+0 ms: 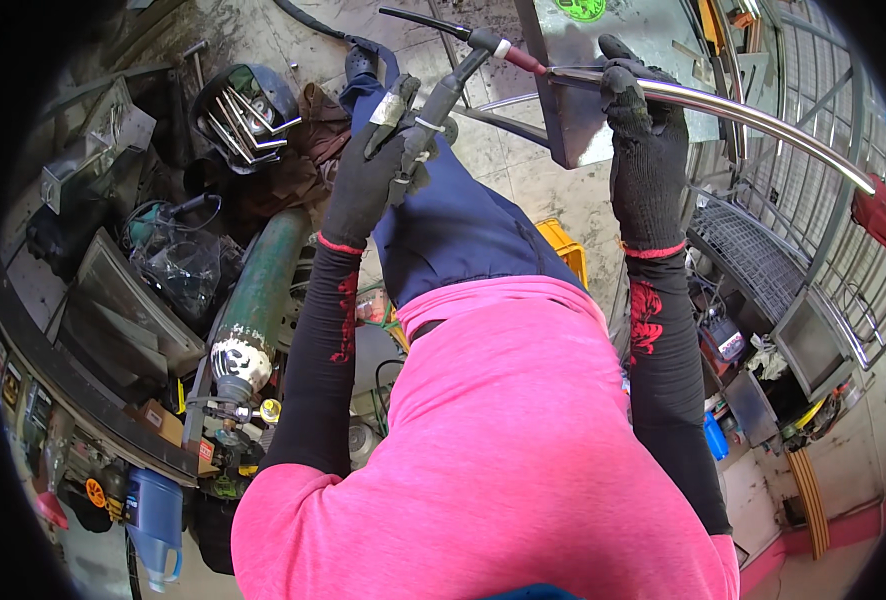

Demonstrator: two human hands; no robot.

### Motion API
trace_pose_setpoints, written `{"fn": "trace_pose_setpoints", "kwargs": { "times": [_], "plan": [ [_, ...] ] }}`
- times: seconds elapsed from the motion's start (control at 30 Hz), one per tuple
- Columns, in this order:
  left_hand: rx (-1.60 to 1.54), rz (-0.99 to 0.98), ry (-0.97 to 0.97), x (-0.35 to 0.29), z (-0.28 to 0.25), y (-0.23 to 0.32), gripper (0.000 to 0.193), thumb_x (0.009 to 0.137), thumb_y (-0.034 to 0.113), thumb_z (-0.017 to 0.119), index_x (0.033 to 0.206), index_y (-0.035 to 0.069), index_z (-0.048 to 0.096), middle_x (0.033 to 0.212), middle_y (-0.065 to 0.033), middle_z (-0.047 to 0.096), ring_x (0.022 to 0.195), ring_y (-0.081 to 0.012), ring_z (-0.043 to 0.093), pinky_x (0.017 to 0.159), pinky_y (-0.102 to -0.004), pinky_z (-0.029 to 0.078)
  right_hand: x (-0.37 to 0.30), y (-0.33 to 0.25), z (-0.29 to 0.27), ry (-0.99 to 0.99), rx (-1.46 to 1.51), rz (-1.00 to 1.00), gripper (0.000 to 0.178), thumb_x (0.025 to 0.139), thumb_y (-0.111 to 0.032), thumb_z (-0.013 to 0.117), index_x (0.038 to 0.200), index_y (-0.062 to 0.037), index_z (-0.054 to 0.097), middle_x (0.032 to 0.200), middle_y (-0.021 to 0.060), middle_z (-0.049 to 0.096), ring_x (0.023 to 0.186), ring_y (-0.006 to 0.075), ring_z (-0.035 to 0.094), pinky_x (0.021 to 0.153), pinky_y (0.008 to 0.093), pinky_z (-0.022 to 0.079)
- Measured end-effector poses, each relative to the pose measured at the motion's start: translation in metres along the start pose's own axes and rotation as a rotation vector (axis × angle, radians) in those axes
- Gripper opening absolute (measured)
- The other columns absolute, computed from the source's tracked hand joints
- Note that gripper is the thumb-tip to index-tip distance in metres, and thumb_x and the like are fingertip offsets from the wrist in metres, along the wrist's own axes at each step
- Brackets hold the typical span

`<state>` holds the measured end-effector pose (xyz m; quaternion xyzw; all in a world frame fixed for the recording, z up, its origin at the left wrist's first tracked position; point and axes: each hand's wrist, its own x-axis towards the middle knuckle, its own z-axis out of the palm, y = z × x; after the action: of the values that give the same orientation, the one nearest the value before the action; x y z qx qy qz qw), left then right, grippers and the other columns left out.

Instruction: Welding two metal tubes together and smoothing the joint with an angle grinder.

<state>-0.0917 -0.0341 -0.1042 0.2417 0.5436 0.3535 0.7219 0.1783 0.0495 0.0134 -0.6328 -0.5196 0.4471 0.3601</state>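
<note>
My left hand [388, 150], in a dark knit glove, is closed around the handle of a TIG welding torch [450, 85]. The torch's black back cap points up and left, and its reddish nozzle points right. My right hand [648, 145], gloved the same way, has its fingers around a shiny curved metal tube [753, 112] near the left end. That end lies close to the nozzle tip; whether they touch I cannot tell. From my right hand the tube bends right and down toward a red cloth [883, 220].
A metal-topped table [603, 125] stands beyond the tube. On the left are a bucket of metal pieces [246, 118], a green gas cylinder [263, 285] and a blue jug [153, 520]. Wire mesh racks [753, 255] line the right. A yellow crate [563, 250] sits on the floor.
</note>
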Motion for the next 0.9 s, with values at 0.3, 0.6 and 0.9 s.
{"fn": "trace_pose_setpoints", "kwargs": {
  "times": [0.3,0.6,0.9],
  "plan": [
    [0.001,0.018,-0.046,0.001,-0.003,-0.003,0.033,0.108,0.028,0.060,0.119,-0.001,0.071,0.096,-0.0082,0.075,0.073,-0.0127,0.069,0.065,-0.0284,0.053,0.001,-0.005,0.000,0.004,-0.058,0.011,0.041,0.111,-0.030,0.067,0.137,0.0010,0.070,0.133,0.0082,0.074,0.112,0.0129,0.065,0.103,0.0294,0.050],
    [-0.004,-0.004,-0.059,-0.004,-0.002,0.000,0.033,0.107,0.027,0.063,0.120,-0.002,0.070,0.095,-0.0080,0.074,0.074,-0.0129,0.068,0.065,-0.0287,0.053,0.001,-0.008,0.001,0.008,-0.051,0.017,0.040,0.112,-0.031,0.065,0.135,0.0004,0.070,0.135,0.0102,0.073,0.120,0.0163,0.065,0.110,0.0334,0.048],
    [-0.051,0.014,-0.015,-0.003,0.002,-0.003,0.032,0.107,0.024,0.061,0.123,-0.003,0.068,0.096,-0.0088,0.074,0.075,-0.0132,0.069,0.065,-0.0294,0.054,0.003,0.000,-0.001,0.010,-0.003,-0.038,0.039,0.105,-0.026,0.076,0.138,-0.0074,0.071,0.111,0.0010,0.074,0.093,0.0065,0.063,0.080,0.0234,0.050]
  ]
}}
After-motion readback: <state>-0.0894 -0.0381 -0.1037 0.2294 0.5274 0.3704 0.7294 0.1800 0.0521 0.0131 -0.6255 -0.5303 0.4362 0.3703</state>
